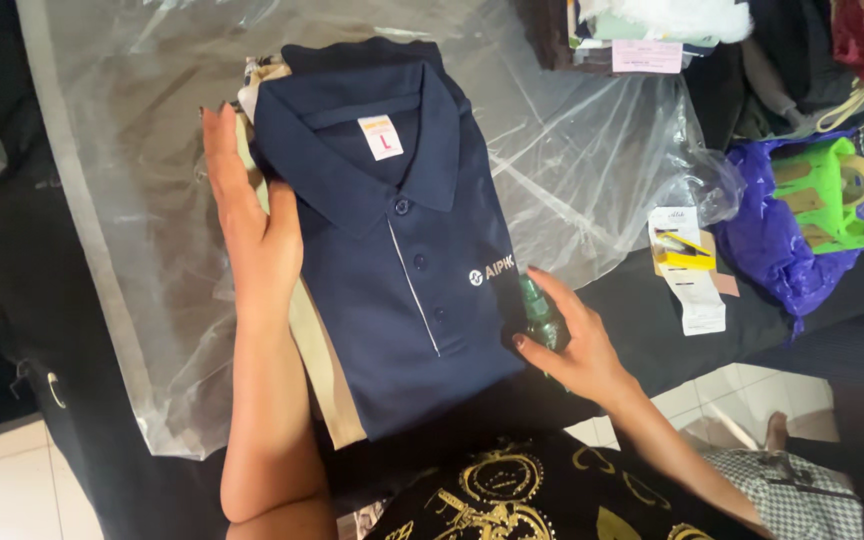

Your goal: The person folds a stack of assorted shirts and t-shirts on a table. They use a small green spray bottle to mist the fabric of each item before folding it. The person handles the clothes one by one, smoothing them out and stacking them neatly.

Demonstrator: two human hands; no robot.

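The folded navy polo shirt (pixel 392 250) lies on clear plastic sheeting (pixel 572 140) over the counter, between our hands. Our left hand (pixel 252 220) rests flat, fingers extended, along its left edge; our right hand (pixel 562 340) clasps a small green object (pixel 537 310) at its right edge.

Your folded polo shirt (pixel 392 250) lies on the plastic sheet (pixel 572 140). Your left hand (pixel 252 230) rests against its left edge, your right hand (pixel 567 345) at its right edge. The tape dispenser (pixel 832 195) sits far right.
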